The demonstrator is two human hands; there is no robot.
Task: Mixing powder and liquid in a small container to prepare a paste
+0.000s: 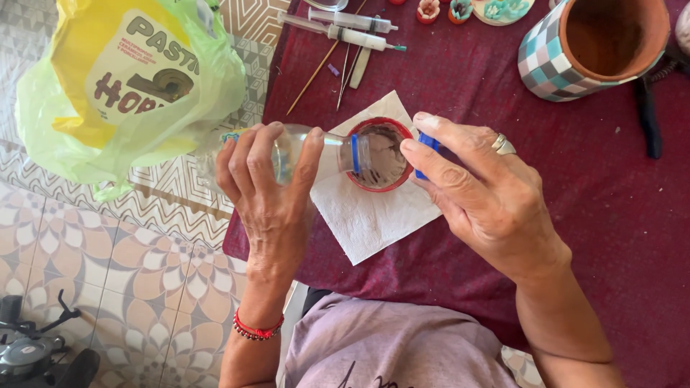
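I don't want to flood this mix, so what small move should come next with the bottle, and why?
Probably ease the clear bottle back toward level. The left hand holds it tipped with its mouth over the small red cup, which already holds a wet greyish mix on the paper towel. The right hand holds the blue cap close by.

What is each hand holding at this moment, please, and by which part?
The left hand grips a clear plastic bottle around its body, tilted over the small red cup. The right hand pinches a blue cap by its sides between thumb and fingers.
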